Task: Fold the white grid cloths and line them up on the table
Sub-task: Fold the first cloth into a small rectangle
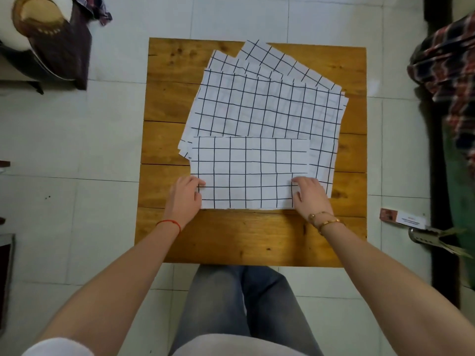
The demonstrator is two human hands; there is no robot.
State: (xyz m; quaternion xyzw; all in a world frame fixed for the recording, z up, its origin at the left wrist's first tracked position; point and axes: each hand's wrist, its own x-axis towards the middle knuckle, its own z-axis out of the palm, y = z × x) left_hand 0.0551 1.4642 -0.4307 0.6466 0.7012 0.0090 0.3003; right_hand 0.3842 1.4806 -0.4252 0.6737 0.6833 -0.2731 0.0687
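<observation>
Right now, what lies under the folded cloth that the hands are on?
The folded cloth lies partly on the fanned pile of unfolded grid cloths and partly on the wooden table. How many cloths it covers cannot be seen.

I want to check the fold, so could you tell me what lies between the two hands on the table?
In the head view, the folded grid cloth spans the stretch between the left hand and the right hand, each on one side edge.
</observation>
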